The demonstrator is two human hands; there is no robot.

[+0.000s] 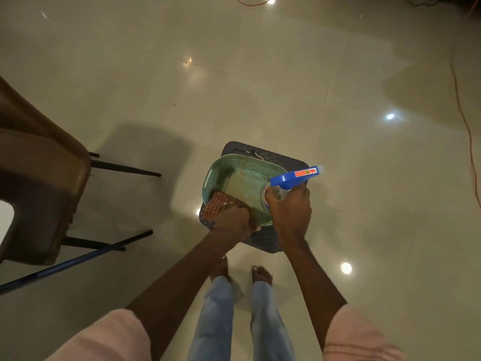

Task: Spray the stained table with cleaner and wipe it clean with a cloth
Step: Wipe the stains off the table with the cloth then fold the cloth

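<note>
Gripping spray bottle (279, 190) and cloth (214, 207) over basket (234, 175).

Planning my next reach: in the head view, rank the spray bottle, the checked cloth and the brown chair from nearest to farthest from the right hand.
1. Spray bottle: gripped in the right hand.
2. Checked cloth: to its left, under the left hand, at the green basket's near edge.
3. Brown chair: far left on the floor.
</note>
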